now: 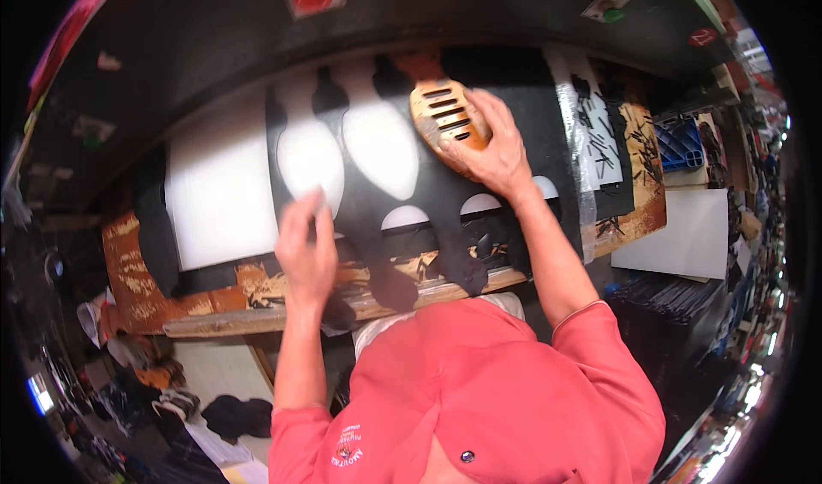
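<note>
My right hand (pixel 501 146) grips an orange-brown, sole-shaped cutting die (pixel 441 112) with several dark slots across it. The thumb lies on its top and the fingers wrap its right side. The die rests over a black sheet (pixel 492 73) on the bench. To its left, two sole-shaped openings in that sheet show white underneath: the nearer-to-die opening (pixel 377 146) and the left opening (pixel 308 159). My left hand (pixel 308 244) is just over the lower end of the left opening. Its fingers look bent but are smeared by motion, so whether they hold anything is unclear.
A dark machine plate (pixel 479 9) overhangs the back of the bench. A white board (pixel 218 189) lies at the left. Thin black offcuts (pixel 604 142) are scattered at the right, beyond a clear plastic strip (pixel 574 142). The bench's wooden front edge (pixel 231 323) runs before my body.
</note>
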